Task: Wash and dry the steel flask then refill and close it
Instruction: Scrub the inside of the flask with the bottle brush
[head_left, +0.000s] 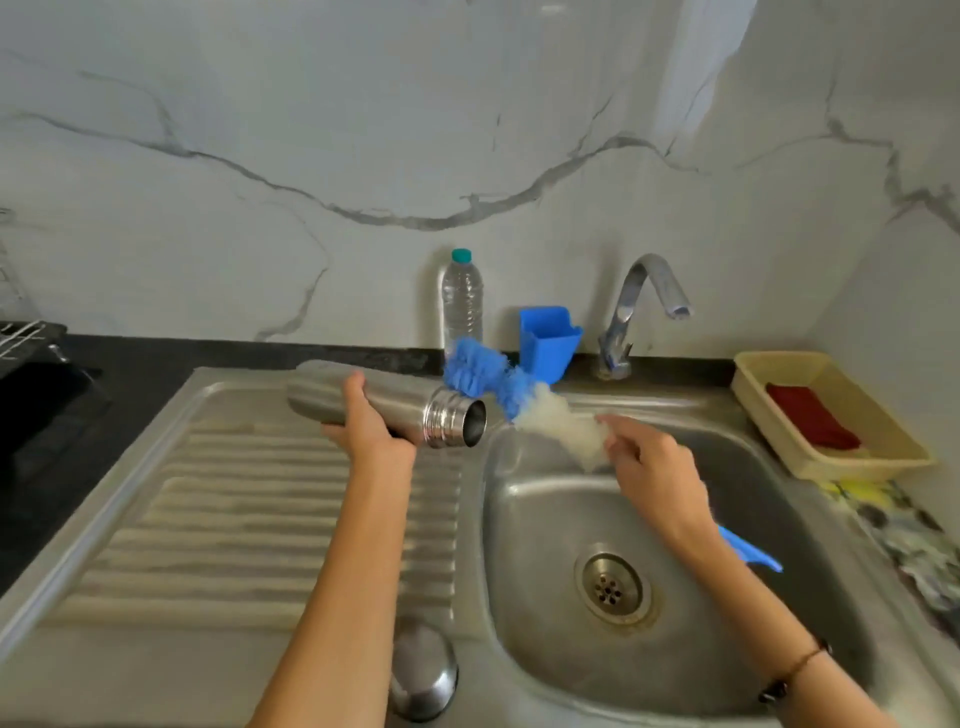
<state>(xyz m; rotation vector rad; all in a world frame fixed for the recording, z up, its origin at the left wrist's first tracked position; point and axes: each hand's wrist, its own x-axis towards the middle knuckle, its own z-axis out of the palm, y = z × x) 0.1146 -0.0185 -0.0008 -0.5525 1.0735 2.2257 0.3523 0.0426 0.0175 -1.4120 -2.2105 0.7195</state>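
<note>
Head view catches the washing barely begun: the left hand (363, 426) wraps its grip round the uncapped steel flask (384, 402), held sideways over the sink (519, 499), while the right hand (649, 462) clasps a bottle brush (498, 387) just outside its mouth, leaving scrubbing, drying, refilling and capping.

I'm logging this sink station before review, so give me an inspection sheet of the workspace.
Surface: steel sink with ribbed drainboard, dark counter.
Job's things: steel flask held on its side, mouth open toward the bottle brush; steel cap on the sink edge.
Clutter: blue holder, water bottle, tray with red cloth.
Grippers: left hand grips flask; right hand holds brush.
Cables: nothing seen.
Surroundings: marble wall, tap.
</note>
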